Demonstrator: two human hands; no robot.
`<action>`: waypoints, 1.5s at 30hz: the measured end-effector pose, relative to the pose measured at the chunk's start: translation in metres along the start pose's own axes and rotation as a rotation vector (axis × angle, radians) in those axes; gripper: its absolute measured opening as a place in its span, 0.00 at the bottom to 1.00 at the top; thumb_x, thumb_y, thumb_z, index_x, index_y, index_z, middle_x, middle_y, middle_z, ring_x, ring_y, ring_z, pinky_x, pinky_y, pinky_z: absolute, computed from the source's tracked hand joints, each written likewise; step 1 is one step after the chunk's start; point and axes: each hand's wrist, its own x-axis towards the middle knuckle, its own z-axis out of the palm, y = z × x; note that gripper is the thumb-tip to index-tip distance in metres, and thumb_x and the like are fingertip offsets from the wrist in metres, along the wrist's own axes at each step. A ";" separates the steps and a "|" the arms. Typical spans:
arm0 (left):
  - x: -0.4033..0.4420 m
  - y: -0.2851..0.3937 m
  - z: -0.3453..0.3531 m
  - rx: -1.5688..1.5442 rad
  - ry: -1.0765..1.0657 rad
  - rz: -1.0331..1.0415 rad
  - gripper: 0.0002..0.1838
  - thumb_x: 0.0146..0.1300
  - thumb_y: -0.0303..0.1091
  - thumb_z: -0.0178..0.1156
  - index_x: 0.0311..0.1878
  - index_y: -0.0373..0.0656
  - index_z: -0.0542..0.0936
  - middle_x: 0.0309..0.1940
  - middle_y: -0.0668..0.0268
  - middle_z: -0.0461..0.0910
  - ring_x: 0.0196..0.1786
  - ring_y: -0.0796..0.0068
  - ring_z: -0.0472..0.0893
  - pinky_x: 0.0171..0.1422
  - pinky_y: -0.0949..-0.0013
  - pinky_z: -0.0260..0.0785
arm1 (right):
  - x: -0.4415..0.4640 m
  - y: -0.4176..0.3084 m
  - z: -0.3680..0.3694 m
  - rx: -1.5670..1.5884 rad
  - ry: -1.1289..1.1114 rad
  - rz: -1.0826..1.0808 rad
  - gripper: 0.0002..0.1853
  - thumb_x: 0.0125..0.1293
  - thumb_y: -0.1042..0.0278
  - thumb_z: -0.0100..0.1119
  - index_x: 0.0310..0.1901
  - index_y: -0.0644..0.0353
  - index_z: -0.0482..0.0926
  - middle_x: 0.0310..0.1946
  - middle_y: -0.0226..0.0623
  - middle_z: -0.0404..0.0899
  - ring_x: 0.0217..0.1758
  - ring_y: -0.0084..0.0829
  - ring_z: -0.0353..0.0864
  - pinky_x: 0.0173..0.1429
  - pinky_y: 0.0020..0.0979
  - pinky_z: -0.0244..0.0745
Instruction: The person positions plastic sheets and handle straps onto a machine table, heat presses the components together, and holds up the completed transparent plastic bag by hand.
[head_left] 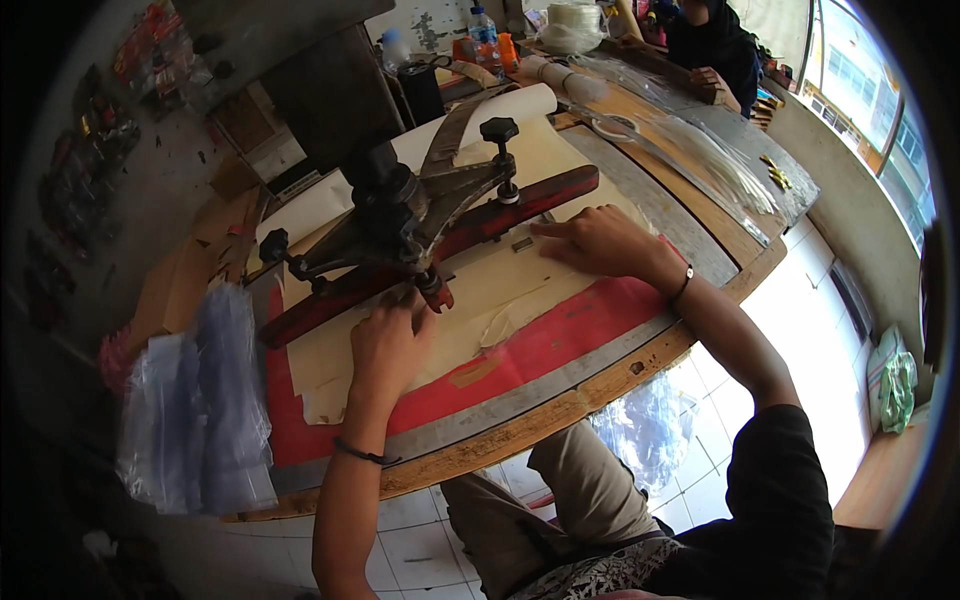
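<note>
My left hand [388,345] is at the near side of a red metal bar [540,196], beside the press head's red lower tip; its fingertips are partly hidden and blurred. My right hand [590,242] hovers or rests over the cream sheet [440,345], index finger stretched toward a small dark metal piece [522,243] lying there. The black press [388,200] with knobs on both sides stands over the bar. Under the cream sheet lies a red sheet [560,335]. A torn flap [497,328] shows on the cream sheet.
Clear plastic sleeves [205,400] hang over the table's left edge. White strips [715,160] and a metal ruler [700,195] lie at the right. Bottles [483,35] stand behind. Another person [710,45] sits at the far right. The wooden edge [600,395] runs nearest me.
</note>
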 end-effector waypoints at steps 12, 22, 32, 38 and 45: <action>0.000 -0.001 0.000 0.006 0.000 -0.002 0.19 0.66 0.43 0.55 0.53 0.42 0.80 0.42 0.49 0.82 0.38 0.46 0.84 0.43 0.49 0.79 | 0.001 0.001 -0.001 0.011 -0.035 -0.012 0.24 0.74 0.46 0.49 0.63 0.47 0.78 0.23 0.49 0.81 0.28 0.50 0.82 0.40 0.45 0.78; 0.000 -0.001 -0.001 -0.009 -0.011 -0.009 0.19 0.65 0.41 0.56 0.54 0.42 0.80 0.46 0.52 0.83 0.40 0.47 0.85 0.45 0.50 0.78 | 0.000 0.008 0.004 0.036 0.014 -0.092 0.22 0.73 0.51 0.53 0.63 0.51 0.78 0.19 0.48 0.76 0.26 0.49 0.79 0.37 0.45 0.75; 0.001 0.001 -0.004 -0.004 -0.059 -0.035 0.20 0.65 0.42 0.55 0.55 0.41 0.79 0.48 0.50 0.82 0.41 0.46 0.84 0.46 0.49 0.78 | 0.000 0.009 0.004 0.055 0.021 -0.118 0.21 0.73 0.52 0.53 0.61 0.52 0.80 0.19 0.48 0.77 0.26 0.49 0.79 0.36 0.45 0.75; 0.001 -0.001 -0.001 0.006 -0.045 -0.022 0.21 0.66 0.42 0.55 0.56 0.41 0.79 0.47 0.49 0.82 0.41 0.46 0.84 0.47 0.49 0.79 | 0.001 0.011 0.006 0.061 0.030 -0.133 0.21 0.73 0.53 0.53 0.60 0.54 0.80 0.19 0.48 0.77 0.26 0.48 0.80 0.36 0.45 0.76; 0.001 -0.002 -0.002 -0.010 -0.046 -0.020 0.22 0.66 0.43 0.55 0.57 0.40 0.79 0.47 0.48 0.82 0.41 0.46 0.84 0.47 0.50 0.79 | 0.001 0.010 0.005 0.068 0.039 -0.138 0.20 0.72 0.54 0.55 0.59 0.54 0.81 0.19 0.48 0.77 0.26 0.48 0.80 0.35 0.44 0.76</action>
